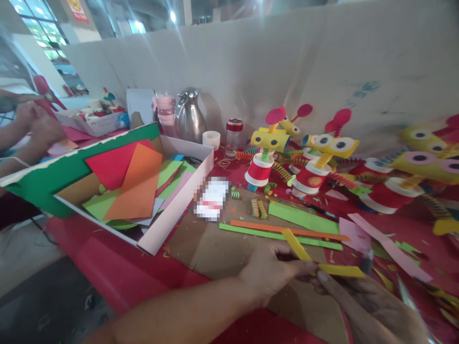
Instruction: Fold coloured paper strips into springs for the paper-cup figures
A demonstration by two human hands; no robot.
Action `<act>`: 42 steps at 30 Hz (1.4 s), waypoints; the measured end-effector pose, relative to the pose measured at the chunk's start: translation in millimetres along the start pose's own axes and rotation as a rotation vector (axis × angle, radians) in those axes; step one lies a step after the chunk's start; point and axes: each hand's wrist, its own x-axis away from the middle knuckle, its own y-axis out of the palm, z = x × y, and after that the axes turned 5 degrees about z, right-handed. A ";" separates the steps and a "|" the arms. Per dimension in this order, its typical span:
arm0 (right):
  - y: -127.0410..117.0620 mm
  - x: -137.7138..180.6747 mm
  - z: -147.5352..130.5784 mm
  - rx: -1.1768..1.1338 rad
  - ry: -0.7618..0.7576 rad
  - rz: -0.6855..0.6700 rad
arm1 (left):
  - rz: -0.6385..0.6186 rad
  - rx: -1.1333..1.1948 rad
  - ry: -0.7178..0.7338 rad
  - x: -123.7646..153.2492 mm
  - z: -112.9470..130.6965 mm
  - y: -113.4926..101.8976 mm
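While the fingers (300, 268) of the left hand (263, 274) pinch some folded yellow paper (342, 271), the fingers of the right hand (380, 306) pinch it too. I cannot tell if it is one strip or two. It is above a brown board (202, 251) on the red bench (114, 270). Just past it lie an orange strip (261, 226) and a thin green strip (253, 232). Farther back, big-eyed cup toys (261, 169) stand near a gray wall (251, 67).

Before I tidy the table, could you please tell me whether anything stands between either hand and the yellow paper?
Nothing visible does: the left hand and right hand pinch the yellow paper where its two lengths meet. The orange strip lies beyond them.
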 end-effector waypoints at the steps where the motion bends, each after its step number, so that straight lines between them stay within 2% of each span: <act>1: -1.1 -0.4 1.9 -0.010 0.006 -0.003 | -0.001 -0.013 0.004 -0.1 0.1 -0.1; 6: 4.4 5.7 -0.6 -0.015 -0.031 -0.077 | 0.074 0.012 -0.001 -1.7 -2.8 -1.4; 10: 10.5 11.8 -9.6 0.102 -0.092 -0.025 | 0.137 0.029 0.001 -3.4 -6.1 -2.4; 13: 11.6 9.3 -10.1 -0.008 -0.010 -0.031 | 0.121 0.020 -0.028 -5.3 -8.5 -3.5; 16: 12.7 4.6 -9.9 -0.185 0.082 -0.091 | 0.103 0.036 -0.061 -6.6 -9.1 -4.4; 19: 12.5 3.2 -10.2 -0.211 0.093 -0.097 | 0.089 0.044 -0.054 -5.2 -6.9 -4.1; 24: 10.0 9.1 -9.1 -0.009 -0.103 0.073 | -0.043 -0.108 0.074 -1.0 -3.2 -1.5; 28: 10.7 12.1 -11.8 0.051 -0.218 0.119 | -0.137 -0.200 0.196 0.2 -2.4 0.3; 32: 10.6 8.3 -14.1 -0.038 -0.138 0.017 | -0.247 -0.335 0.207 3.0 -2.5 -3.5; 35: 10.7 5.3 -16.8 -0.183 0.011 -0.092 | -0.186 -0.612 0.299 5.3 -4.4 -9.0; 37: 11.0 5.3 -17.8 -0.234 0.069 -0.112 | -0.160 -0.770 0.391 6.4 -5.3 -11.4; 39: 11.4 6.7 -16.6 -0.211 0.048 -0.099 | -0.162 -0.852 0.464 7.2 -5.4 -11.9; 42: 12.1 8.1 -9.5 -0.052 -0.033 -0.079 | -0.161 -0.854 0.491 8.2 -5.6 -10.8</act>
